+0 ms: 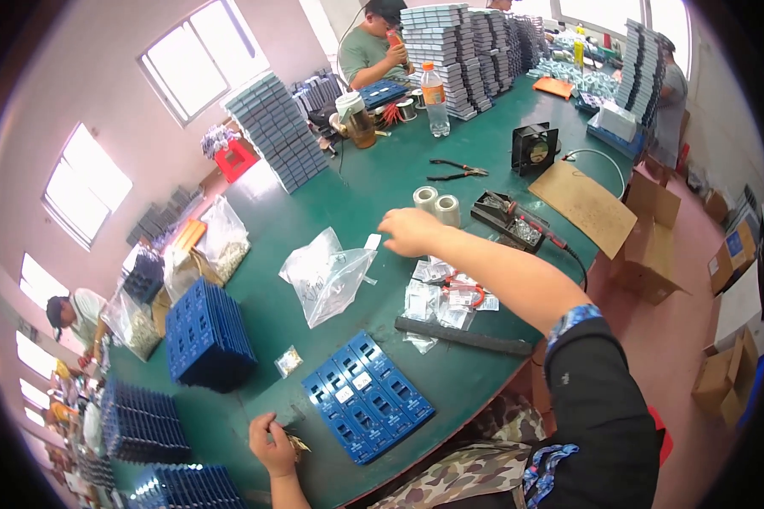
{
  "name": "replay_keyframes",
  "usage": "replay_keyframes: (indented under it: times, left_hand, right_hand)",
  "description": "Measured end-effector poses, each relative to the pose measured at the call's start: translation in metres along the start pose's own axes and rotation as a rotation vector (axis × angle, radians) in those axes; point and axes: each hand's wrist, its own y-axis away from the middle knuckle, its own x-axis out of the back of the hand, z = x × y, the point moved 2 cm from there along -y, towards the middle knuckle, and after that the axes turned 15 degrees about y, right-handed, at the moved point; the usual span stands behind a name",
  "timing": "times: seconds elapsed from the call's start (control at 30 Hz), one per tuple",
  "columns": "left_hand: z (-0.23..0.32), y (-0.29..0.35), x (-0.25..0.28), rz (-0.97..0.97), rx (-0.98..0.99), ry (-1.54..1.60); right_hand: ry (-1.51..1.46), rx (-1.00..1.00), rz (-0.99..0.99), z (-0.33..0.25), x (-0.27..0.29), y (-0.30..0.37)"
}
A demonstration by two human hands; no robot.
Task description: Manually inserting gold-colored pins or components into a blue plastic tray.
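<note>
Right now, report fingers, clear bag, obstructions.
Right fingers beside clear bag, grip unclear. Left fingers beside blue panels. Small packet between left fingers and bag.

A black sleeve (pixel 607 399) with a small pale mark is worn on the right arm (pixel 518 280) — finished by a blue patterned cuff (pixel 575 317). Camouflage cloth (pixel 471 473) is worn lower down — flanked by blue-and-white patterned fabric (pixel 545 471).

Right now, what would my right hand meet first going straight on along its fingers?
Likely the white tab just left of the right hand, then the clear plastic bag; depth is unclear, so it might pass above.
</note>
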Motion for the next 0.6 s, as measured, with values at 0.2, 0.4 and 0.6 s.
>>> replay_keyframes:
  times: [0.2,0.4,0.6]
  left_hand:
    - [-0.008,0.004,-0.007,-0.009,0.026,0.006]
    - [-0.006,0.003,-0.002,-0.001,0.093,0.027]
    - [0.005,-0.008,-0.001,-0.012,0.082,0.056]
  right_hand:
    - [0.082,0.1,-0.042,-0.017,-0.055,-0.033]
    - [0.127,0.145,-0.032,-0.02,-0.021,0.001]
    - [0.358,0.234,-0.425,-0.025,0.03,0.05]
